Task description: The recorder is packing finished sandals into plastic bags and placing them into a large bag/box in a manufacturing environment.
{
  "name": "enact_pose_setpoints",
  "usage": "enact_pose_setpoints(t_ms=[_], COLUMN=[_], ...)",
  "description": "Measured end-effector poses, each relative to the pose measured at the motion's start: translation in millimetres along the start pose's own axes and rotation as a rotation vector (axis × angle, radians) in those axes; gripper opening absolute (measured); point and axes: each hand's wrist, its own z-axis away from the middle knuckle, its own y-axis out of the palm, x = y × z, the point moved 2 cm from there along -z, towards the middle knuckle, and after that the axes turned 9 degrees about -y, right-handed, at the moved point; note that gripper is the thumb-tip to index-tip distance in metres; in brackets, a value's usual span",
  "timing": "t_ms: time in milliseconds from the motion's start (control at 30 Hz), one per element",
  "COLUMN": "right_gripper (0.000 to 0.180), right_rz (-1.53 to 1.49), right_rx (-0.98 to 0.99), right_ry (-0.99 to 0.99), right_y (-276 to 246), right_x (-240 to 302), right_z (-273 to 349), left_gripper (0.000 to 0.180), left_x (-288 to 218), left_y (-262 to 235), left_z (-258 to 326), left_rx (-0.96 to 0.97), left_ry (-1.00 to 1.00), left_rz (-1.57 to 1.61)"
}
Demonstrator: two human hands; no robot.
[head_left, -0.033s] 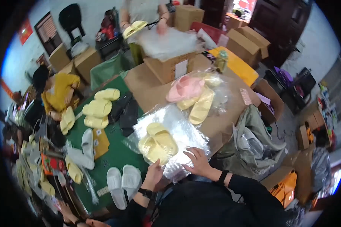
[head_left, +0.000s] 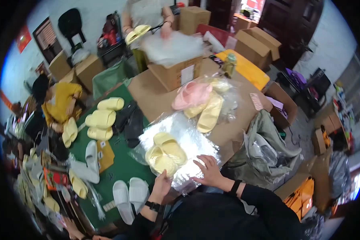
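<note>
A pair of pale yellow slippers point(head_left: 165, 154) lies on a stack of shiny clear plastic bags point(head_left: 202, 140) in front of me. Film glints over the slippers, but I cannot tell whether they are inside a bag. At their near end is my left hand point(head_left: 160, 186), thumb raised and fingers closed on what looks like the bag's edge. My right hand point(head_left: 209, 172) rests on the stack's right side, fingers spread, holding nothing. Beyond the stack, a pink slipper point(head_left: 193, 96) lies on more yellow slippers point(head_left: 210, 116) in clear plastic.
Yellow slippers point(head_left: 101, 119), black slippers point(head_left: 134, 124) and white slippers point(head_left: 139, 193) lie on the green left tabletop point(head_left: 122, 160). Across the table, a person holds yellow slippers point(head_left: 137, 34) beside a plastic-filled carton point(head_left: 178, 74). A grey sack point(head_left: 264, 160) stands at right; another person sits at left.
The whole view has shifted very slightly. My hands and the yellow slippers keep their places on the plastic bags.
</note>
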Motion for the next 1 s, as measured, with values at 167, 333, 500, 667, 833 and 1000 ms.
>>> enact_pose_setpoints(t_ms=[167, 333, 500, 667, 833, 1000], right_gripper=[0.087, 0.073, 0.042, 0.017, 0.024, 0.026], right_rz=[0.250, 0.160, 0.097, -0.018, -0.049, -0.119], right_rx=[0.216, -0.020, 0.352, 0.138, -0.100, -0.136], right_ry=[-0.135, -0.157, -0.382, -0.398, -0.396, -0.213], right_y=[-4.9, 1.5, 19.3, -4.6, -59.5, -65.7], right_x=[-8.2, -22.7, -52.3, -80.2, -67.6, -73.4], right_z=[-46.0, -85.9, -89.2, -121.4, -146.7, -139.9], left_gripper=[0.027, 0.006, 0.028, 0.043, 0.060, 0.065], left_x=[-11.5, 0.5, 7.9, 5.8, 26.7, 9.9], left_y=[59.6, 60.7, 42.9, 32.9, -88.9, -142.7], left_z=[12.5, 7.4, 9.8, 23.9, 45.9, 94.7], left_rx=[0.070, -0.081, 0.310, -0.031, -0.985, -1.715], left_ry=[-0.012, -0.085, -0.161, -0.030, 0.371, 0.502], left_rz=[-0.070, -0.166, -0.061, -0.344, -0.539, -0.850])
